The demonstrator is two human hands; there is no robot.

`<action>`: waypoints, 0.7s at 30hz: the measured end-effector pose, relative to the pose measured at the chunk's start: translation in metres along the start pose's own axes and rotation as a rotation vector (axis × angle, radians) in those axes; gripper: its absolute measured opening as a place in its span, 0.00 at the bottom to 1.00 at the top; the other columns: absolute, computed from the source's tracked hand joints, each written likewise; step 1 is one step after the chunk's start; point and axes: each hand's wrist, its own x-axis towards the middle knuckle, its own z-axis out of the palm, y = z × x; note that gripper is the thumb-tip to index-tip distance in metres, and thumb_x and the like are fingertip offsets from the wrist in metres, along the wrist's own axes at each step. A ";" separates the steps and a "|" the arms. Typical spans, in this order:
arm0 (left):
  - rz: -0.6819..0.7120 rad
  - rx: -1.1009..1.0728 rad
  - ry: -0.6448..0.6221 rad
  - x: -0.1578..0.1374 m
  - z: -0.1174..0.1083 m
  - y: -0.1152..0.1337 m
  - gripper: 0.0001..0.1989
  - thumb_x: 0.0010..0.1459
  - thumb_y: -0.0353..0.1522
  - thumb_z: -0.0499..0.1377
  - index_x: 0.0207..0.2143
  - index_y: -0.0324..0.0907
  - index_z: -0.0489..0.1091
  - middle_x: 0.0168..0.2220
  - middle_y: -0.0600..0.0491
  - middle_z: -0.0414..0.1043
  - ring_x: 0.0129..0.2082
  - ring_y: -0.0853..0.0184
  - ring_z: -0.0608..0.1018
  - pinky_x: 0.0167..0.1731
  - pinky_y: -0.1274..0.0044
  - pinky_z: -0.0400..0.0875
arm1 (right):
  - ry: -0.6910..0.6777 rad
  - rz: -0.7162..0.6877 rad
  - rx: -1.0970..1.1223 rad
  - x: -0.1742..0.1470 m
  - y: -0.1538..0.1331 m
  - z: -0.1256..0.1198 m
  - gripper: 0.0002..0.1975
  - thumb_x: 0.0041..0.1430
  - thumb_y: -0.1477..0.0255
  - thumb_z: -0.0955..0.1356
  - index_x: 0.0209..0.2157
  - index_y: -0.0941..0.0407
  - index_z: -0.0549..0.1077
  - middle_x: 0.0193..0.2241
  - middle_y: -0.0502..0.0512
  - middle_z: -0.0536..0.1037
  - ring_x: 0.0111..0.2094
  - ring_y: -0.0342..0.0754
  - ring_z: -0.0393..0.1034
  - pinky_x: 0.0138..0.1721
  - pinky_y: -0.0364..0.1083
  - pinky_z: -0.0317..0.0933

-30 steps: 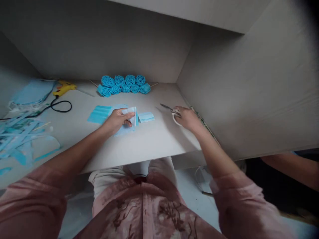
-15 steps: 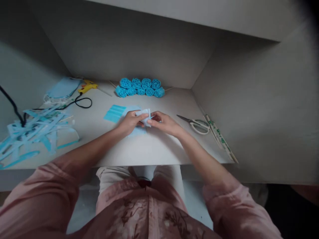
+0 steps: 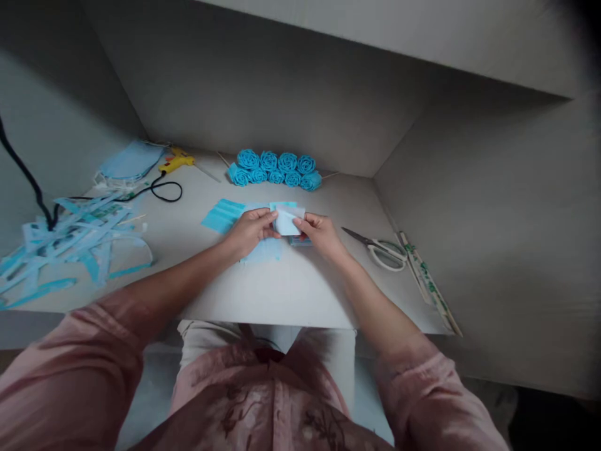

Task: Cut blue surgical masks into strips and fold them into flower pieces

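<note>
Pale-blue piece (image 3: 288, 224) pinched between my two hands.
My left hand (image 3: 252, 230) grips its nine o'clock edge, my right hand (image 3: 323, 234) its three o'clock side, thumbs on its face, over the table (image 3: 282, 294), blue rosettes (image 3: 275, 169) beyond at twelve. I'd best pinch lightly, keep tension even and let no layer slip; the scissors (image 3: 385, 255) lie apart, near four o'clock.

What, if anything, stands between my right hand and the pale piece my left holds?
Nothing visible: your right hand pinches the pale piece at its right side, opposite your left hand. The scissors lie apart, farther right.
</note>
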 end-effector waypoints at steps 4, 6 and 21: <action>0.041 0.071 -0.003 0.001 -0.003 0.000 0.18 0.45 0.42 0.70 0.25 0.37 0.71 0.24 0.55 0.68 0.24 0.73 0.71 0.24 0.79 0.72 | 0.195 0.007 0.072 0.000 0.008 -0.009 0.22 0.48 0.52 0.71 0.20 0.55 0.67 0.18 0.46 0.66 0.22 0.41 0.64 0.25 0.42 0.58; 0.093 0.175 -0.007 0.002 -0.006 -0.001 0.15 0.47 0.41 0.69 0.28 0.38 0.73 0.27 0.55 0.69 0.25 0.73 0.71 0.25 0.79 0.71 | 0.255 -0.004 0.132 0.000 0.006 -0.014 0.18 0.47 0.54 0.72 0.23 0.55 0.71 0.21 0.47 0.70 0.24 0.42 0.65 0.26 0.43 0.60; 0.185 0.441 -0.012 -0.003 -0.009 -0.003 0.11 0.56 0.36 0.60 0.36 0.42 0.80 0.41 0.49 0.79 0.39 0.65 0.78 0.41 0.74 0.70 | 0.411 -0.175 0.112 -0.006 -0.001 -0.012 0.10 0.51 0.64 0.72 0.34 0.55 0.77 0.24 0.47 0.74 0.25 0.40 0.64 0.29 0.42 0.62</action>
